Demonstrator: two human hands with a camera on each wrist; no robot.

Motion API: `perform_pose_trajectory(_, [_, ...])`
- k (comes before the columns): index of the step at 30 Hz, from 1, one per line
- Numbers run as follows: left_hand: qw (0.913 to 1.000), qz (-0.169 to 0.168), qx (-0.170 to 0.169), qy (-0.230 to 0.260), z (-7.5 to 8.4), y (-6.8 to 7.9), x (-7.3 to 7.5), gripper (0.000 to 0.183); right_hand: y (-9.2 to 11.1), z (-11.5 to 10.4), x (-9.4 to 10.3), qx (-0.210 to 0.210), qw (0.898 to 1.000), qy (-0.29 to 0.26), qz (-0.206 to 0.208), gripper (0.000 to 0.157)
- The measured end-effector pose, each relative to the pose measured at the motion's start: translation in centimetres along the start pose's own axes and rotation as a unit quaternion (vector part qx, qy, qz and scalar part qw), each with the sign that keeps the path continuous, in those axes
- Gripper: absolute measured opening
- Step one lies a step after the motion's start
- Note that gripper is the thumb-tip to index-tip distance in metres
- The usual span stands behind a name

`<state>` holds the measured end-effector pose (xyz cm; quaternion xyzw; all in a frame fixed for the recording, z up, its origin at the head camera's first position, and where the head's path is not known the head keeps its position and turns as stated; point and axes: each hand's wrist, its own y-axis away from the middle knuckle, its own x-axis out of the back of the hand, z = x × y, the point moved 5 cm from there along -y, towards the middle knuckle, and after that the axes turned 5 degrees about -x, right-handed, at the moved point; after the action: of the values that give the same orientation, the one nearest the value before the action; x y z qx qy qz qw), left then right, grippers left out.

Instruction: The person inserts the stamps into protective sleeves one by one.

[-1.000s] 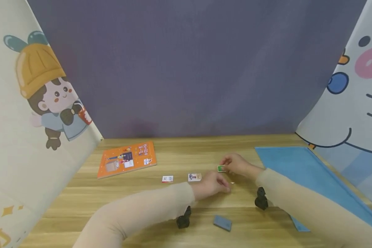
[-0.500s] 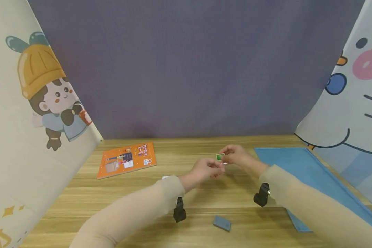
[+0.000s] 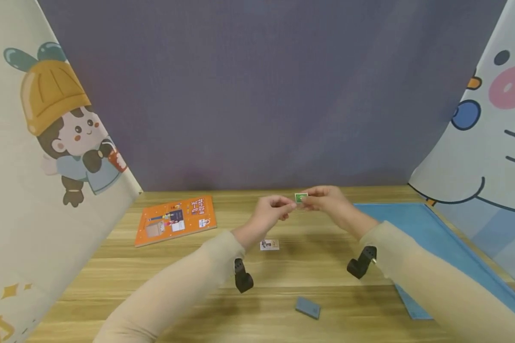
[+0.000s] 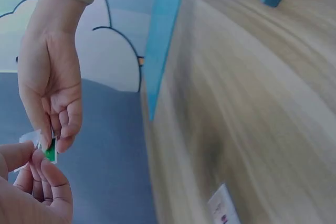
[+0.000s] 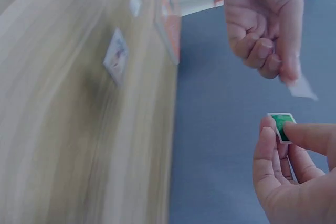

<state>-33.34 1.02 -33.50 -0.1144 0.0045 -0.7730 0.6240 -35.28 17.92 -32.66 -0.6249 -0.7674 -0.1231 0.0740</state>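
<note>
My right hand (image 3: 328, 202) pinches a small green card with a white border (image 3: 301, 196) above the table. Close by on the left, my left hand (image 3: 269, 212) pinches a small, thin, whitish see-through piece (image 5: 303, 89) between thumb and forefinger. In the right wrist view a gap shows between that piece and the green card; its exact kind is unclear. Below the hands, a printed card (image 3: 269, 245) lies flat on the wooden table (image 3: 300, 271). A second small card (image 5: 135, 3) lies farther left, hidden behind my left arm in the head view.
An orange book (image 3: 176, 221) lies at the back left. The blue flat board or tray (image 3: 403, 233) spreads on the right, partly under my right sleeve. Nearer the front is a small grey-blue block (image 3: 307, 307). A dark curtain (image 3: 257, 95) hangs behind the table.
Both hands have risen and moved away from me, coming level side by side. The green card has gone up with my right hand. The printed card, briefly covered by my left hand, shows again.
</note>
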Motion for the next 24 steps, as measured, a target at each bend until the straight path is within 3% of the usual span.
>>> perform_pose_trajectory(6, [0.9996,0.018,-0.02,0.006,1.2,-0.4,1.5,0.02,0.6,-1.8,-0.1,0.003,0.999,-0.048,0.011,0.035])
perform_pose_trajectory(12, [0.9977,0.047,-0.038,0.028,2.4,-0.4,2.7,0.021,1.1,-3.3,-0.5,0.01,0.998,-0.057,0.019,0.034])
perform_pose_trajectory(19, [0.9953,0.07,-0.059,0.032,2.5,-0.4,3.9,0.021,1.5,-4.6,-1.5,0.02,0.999,-0.037,0.028,0.037])
perform_pose_trajectory(24, [0.9941,0.082,-0.063,0.032,2.5,-0.2,4.5,0.021,1.4,-5.2,-2.1,0.025,0.998,-0.054,0.03,0.034])
